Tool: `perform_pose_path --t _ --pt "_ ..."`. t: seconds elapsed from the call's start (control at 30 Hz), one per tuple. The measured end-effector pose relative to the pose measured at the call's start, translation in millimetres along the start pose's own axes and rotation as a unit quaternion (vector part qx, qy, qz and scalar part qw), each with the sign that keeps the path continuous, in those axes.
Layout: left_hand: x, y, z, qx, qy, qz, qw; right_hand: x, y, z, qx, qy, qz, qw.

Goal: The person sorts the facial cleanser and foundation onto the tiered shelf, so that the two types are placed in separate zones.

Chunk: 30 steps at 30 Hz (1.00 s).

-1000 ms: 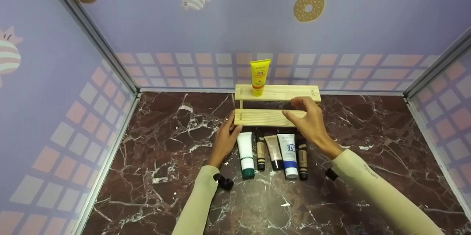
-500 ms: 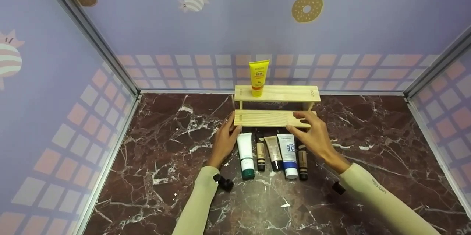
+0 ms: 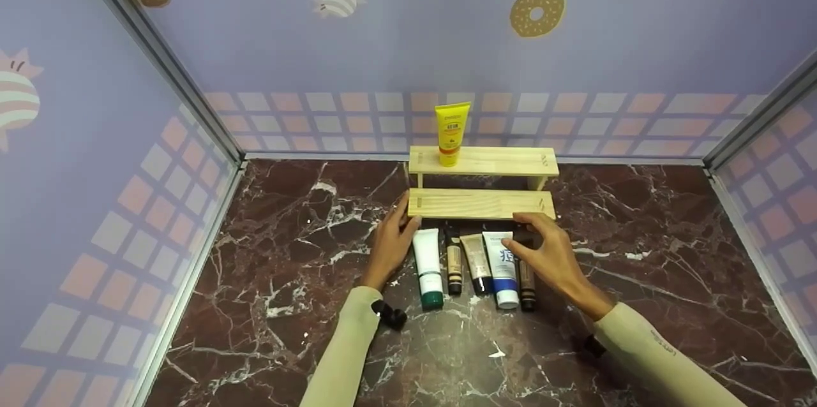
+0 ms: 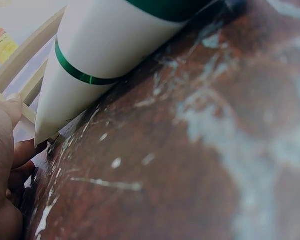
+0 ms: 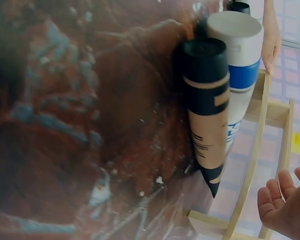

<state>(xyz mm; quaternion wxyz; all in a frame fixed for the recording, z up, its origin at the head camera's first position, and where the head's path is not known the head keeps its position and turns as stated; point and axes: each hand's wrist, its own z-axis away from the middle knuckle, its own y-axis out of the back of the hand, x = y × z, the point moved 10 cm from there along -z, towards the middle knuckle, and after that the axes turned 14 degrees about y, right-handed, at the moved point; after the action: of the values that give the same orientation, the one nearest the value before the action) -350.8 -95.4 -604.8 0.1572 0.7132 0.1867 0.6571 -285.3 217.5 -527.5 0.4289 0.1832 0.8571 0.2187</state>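
A two-tier wooden rack (image 3: 472, 204) stands by the back wall. My left hand (image 3: 387, 247) holds its front left corner, thumb in front and fingers along the side; the left wrist view shows the rack's end piece between thumb (image 4: 12, 107) and fingers. A yellow tube (image 3: 450, 134) stands on the upper tier. My right hand (image 3: 552, 257), thumb and fingers apart, hovers over the top of a white tube with a blue band (image 3: 499, 260); contact is unclear. Beside it a slim black-and-tan tube (image 5: 207, 135) is partly covered by the hand in the head view.
Along the rack's front lie a white tube with a green cap (image 3: 428, 263), another slim black-and-tan tube (image 3: 454, 263) and a beige tube with a black cap (image 3: 476, 260). Patterned walls enclose the dark marbled table (image 3: 287, 343) on the left, back and right.
My right hand has come down and toward me, from above the rack's lower tier to the tubes in front. The left hand has stayed at the rack's corner.
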Motion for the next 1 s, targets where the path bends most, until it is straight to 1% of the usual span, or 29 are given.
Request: perform_pose_path --t 0.27,0.43,0.67,0.87,1.0 --pt "0.3 -0.9 0.5 0.002 0.001 -0.009 1.0000 4.4 -4.9 14.2 -0.012 -0.010 0.013 0.9998" --pt "-1.4 -1.1 0.1 0.002 0.006 -0.013 0.9999 8.1 -10.7 21.8 -0.027 -0.006 0.023 0.9993" --pt "-3.7 -1.0 0.0 0.000 0.012 -0.007 0.9999 9.5 -16.8 29.0 -0.048 0.025 0.041 0.9977" --pt "-1.1 -1.8 -0.2 -0.011 0.000 0.006 0.9999 7.0 -21.6 33.3 -0.058 0.050 0.059 0.9953" --pt "1.0 -0.5 0.1 -0.007 -0.005 0.000 1.0000 4.7 -25.0 35.1 -0.061 0.060 0.069 0.9939"
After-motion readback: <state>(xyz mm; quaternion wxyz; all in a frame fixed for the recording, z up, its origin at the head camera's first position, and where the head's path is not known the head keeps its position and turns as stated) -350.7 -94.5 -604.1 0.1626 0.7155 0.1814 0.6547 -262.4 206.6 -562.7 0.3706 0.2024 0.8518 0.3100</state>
